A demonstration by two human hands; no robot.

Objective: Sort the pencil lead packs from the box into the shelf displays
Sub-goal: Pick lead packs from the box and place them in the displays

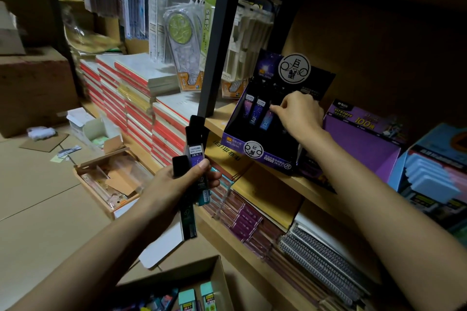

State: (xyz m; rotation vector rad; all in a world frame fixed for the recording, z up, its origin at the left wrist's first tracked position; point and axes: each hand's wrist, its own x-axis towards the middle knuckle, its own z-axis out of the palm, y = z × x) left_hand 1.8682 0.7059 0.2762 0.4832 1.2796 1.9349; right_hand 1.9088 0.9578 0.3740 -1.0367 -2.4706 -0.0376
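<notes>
The cardboard box (218,280) at the bottom of the frame is cut off by the lower edge. The right hand (300,115) covers part of the purple display (242,137), its fingers (278,109) hiding the top of the blue pack (267,120) they pinch. The left hand (177,184) hides the middles of the lead packs (195,156) it grips; their print is too small to read.

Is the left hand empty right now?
No, the left hand grips several pencil lead packs that stick up above its fingers.
</notes>
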